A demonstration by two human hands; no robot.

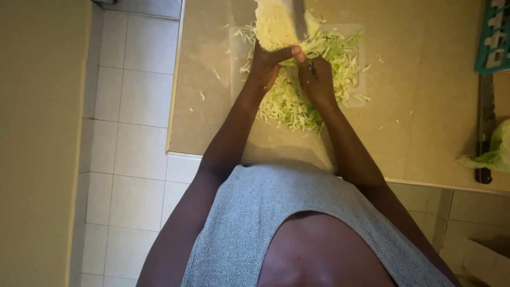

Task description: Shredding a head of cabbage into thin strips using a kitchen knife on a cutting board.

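Floor: pale square tiles with thin grey joints, running down the left side and below the counter.
Wall: a plain cream surface fills the far left edge, unlit and flat.
Counter: a beige stone-look worktop with a light front edge, scattered with small pale shreds.
Far right: a teal plastic crate at the top corner.
Lower right: a cardboard box on the floor.
Light: dim, warm, even.
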